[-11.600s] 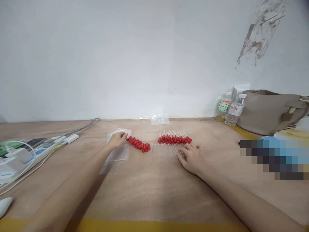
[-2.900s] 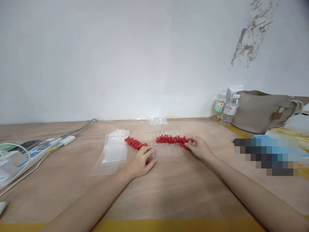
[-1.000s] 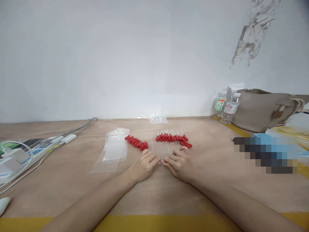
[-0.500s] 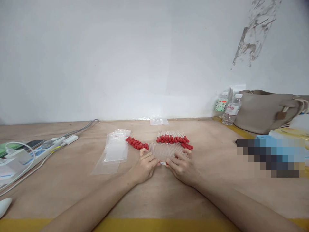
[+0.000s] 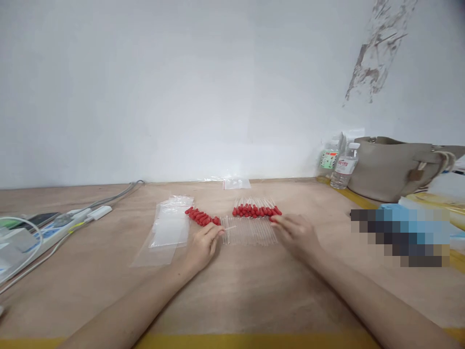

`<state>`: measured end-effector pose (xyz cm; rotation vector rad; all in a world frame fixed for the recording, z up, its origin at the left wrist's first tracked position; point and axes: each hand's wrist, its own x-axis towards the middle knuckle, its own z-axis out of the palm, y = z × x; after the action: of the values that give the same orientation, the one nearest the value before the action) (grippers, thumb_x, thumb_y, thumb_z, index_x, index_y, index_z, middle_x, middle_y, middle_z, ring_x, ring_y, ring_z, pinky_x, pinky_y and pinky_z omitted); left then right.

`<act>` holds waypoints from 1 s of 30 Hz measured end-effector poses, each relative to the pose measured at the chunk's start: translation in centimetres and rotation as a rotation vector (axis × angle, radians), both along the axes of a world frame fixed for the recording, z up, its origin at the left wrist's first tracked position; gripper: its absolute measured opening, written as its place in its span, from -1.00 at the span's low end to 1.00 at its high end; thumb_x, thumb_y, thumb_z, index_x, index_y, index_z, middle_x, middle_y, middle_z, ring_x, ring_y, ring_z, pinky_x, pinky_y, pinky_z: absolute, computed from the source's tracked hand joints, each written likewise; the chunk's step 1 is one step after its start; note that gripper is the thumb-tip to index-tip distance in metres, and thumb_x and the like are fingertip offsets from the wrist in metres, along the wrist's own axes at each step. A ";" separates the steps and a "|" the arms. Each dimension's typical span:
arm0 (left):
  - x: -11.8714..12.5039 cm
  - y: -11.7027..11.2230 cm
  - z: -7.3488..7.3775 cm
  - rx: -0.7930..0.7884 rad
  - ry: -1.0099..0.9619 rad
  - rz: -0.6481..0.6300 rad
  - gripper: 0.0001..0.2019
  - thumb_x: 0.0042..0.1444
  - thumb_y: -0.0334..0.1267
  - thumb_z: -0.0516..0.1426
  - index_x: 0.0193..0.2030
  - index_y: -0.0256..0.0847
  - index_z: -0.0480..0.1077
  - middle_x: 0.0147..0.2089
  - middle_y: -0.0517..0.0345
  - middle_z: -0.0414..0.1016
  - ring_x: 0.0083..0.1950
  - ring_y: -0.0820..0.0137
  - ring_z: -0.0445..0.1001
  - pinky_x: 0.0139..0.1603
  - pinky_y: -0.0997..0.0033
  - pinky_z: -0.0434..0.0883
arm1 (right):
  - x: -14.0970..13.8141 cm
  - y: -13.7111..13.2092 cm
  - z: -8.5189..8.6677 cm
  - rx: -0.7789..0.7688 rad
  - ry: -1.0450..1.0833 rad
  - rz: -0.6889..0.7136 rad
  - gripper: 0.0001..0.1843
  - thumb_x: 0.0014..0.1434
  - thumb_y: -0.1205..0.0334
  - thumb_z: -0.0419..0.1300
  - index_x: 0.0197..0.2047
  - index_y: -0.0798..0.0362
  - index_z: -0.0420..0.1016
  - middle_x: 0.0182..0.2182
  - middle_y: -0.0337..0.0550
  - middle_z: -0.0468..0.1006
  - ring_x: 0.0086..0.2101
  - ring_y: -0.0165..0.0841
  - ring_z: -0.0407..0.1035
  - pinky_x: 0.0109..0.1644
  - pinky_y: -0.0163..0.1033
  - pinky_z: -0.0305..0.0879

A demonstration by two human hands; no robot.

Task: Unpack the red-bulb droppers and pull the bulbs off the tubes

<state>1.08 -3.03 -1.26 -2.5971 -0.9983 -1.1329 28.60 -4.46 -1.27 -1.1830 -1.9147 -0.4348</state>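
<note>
A row of clear glass tubes (image 5: 250, 232) lies side by side on the wooden table (image 5: 232, 291). My left hand (image 5: 201, 244) is at the row's left end, with its fingers pinched on one glass tube (image 5: 230, 227) that sticks out to the right. My right hand (image 5: 297, 232) rests at the row's right end, fingers stretched out to the left and slightly blurred. Its fingertips are beside a loose red bulb (image 5: 272, 219). Behind the tubes lies a row of droppers with red bulbs (image 5: 256, 210). A heap of loose red bulbs (image 5: 201, 216) lies to the left.
Clear plastic bags (image 5: 167, 232) lie left of the bulbs, and a small bag (image 5: 236, 183) lies by the wall. A power strip with cables (image 5: 54, 225) is at far left. Two water bottles (image 5: 343, 166) and a grey handbag (image 5: 394, 167) stand at right.
My hands have parted from the near edge of the tube row. The left one has drawn back to the left with a tube in its pinch. The right one has gone to the right end.
</note>
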 end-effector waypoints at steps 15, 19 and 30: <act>-0.5 2.2 -0.4 0.255 0.126 0.105 -0.80 0.14 -0.45 -0.11 -0.19 -0.24 0.28 -0.32 0.08 0.32 -0.27 0.39 0.34 -0.23 0.40 0.35 | 6.2 5.4 -2.3 -0.549 0.525 -0.279 -0.72 -0.11 0.09 0.18 -0.39 0.13 0.40 -0.52 -0.17 0.47 -0.50 -0.41 0.33 -0.44 -0.34 0.19; -0.4 2.2 -0.4 0.292 0.237 0.077 -0.82 0.14 -0.44 -0.10 -0.33 -0.24 0.29 -0.37 0.09 0.34 -0.33 0.39 0.32 -0.30 0.41 0.33 | 6.2 6.0 -2.6 -0.591 0.527 -0.222 -0.78 -0.10 0.14 0.15 -0.40 0.10 0.45 -0.49 -0.17 0.51 -0.47 -0.41 0.36 -0.42 -0.36 0.21; 0.6 1.7 -0.5 0.194 0.220 0.055 -0.83 0.07 -0.43 -0.05 -0.32 -0.26 0.35 -0.32 0.05 0.36 -0.27 0.38 0.35 -0.27 0.41 0.36 | 5.9 7.0 -3.4 -0.642 0.530 -0.118 -0.78 -0.11 0.19 0.14 -0.39 0.07 0.54 -0.43 -0.16 0.55 -0.42 -0.36 0.39 -0.36 -0.33 0.24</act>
<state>1.64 -1.36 -1.80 -2.4578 -0.8606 -0.8617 34.47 2.56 -4.65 -1.6220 -1.5471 0.4443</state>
